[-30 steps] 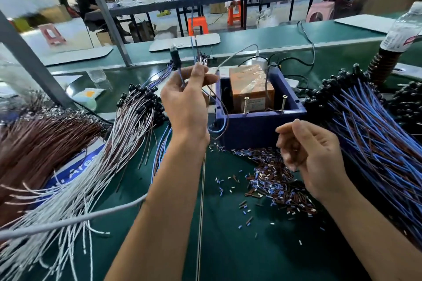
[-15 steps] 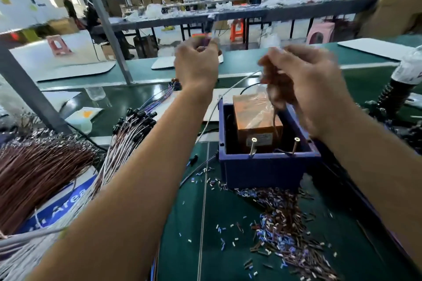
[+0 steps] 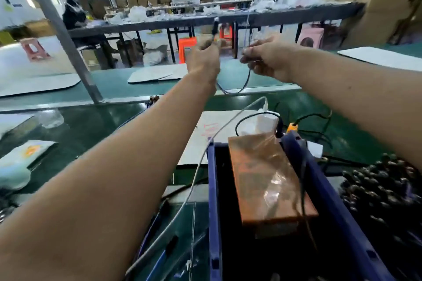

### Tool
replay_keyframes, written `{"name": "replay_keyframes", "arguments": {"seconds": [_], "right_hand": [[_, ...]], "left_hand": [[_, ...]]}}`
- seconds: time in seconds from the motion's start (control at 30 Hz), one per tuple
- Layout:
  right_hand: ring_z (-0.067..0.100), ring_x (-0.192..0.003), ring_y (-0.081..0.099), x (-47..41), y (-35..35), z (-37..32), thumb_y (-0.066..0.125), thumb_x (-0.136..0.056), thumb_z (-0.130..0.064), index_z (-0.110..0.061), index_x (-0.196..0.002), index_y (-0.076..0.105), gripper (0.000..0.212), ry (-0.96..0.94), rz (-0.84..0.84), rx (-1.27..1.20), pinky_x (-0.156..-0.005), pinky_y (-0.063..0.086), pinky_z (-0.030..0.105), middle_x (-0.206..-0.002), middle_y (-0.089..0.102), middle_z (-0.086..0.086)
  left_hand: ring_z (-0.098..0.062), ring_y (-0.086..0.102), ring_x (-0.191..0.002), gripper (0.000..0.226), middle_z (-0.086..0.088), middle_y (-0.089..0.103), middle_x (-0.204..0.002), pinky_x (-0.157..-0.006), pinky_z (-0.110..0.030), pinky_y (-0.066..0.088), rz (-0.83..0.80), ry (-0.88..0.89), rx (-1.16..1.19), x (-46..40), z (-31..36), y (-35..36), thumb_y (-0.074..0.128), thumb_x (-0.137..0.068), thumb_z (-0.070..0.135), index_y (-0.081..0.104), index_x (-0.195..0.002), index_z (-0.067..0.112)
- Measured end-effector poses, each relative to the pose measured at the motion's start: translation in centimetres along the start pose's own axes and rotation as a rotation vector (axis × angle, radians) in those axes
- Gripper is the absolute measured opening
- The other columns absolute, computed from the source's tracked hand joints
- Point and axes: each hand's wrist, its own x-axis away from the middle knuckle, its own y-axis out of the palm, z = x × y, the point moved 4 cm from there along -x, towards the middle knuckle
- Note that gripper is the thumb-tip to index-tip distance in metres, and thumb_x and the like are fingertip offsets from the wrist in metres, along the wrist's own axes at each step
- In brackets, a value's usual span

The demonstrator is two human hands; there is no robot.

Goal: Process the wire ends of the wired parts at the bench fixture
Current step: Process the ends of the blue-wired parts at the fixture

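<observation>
Both arms reach up and forward above the bench. My left hand (image 3: 204, 58) grips a wired part (image 3: 214, 27) whose black head sticks up above the fist. Its thin dark wire (image 3: 237, 89) hangs in a loop between the hands. My right hand (image 3: 266, 58) pinches the other end of that wire. Below them stands the bench fixture, a dark blue box (image 3: 324, 178) holding an orange block (image 3: 267, 178) wrapped in clear film. The frame is blurred, so the wire ends themselves do not show.
A pile of black-headed wired parts (image 3: 379, 191) lies right of the box. A white cable (image 3: 205, 153) and black cables (image 3: 317, 118) run to the fixture's back. A grey post (image 3: 66, 45) rises at the left. White mats (image 3: 383, 57) lie on the far conveyor.
Both hands rose and reached farther forward, away from the fixture, with the wire now strung between them. The view tilted up, so the near bench and its scraps dropped out of sight.
</observation>
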Motion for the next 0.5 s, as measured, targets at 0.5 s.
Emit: {"name": "replay_keyframes", "arguments": {"seconds": [0.5], "right_hand": [[0.006,-0.048,0.054,-8.8,12.6,1.0,0.053,-0.103,-0.007,-0.006,-0.081,0.056,0.022,0.238,-0.145,0.012,-0.042,0.047,0.012,-0.067,0.057,0.004]], "left_hand": [[-0.004,0.039,-0.021,0.04,0.003,0.047,-0.031,-0.029,-0.013,0.036,0.31,-0.484,0.196,-9.2,-10.2,-21.2,0.04,-0.112,0.016,0.046,-0.072,0.011]]}}
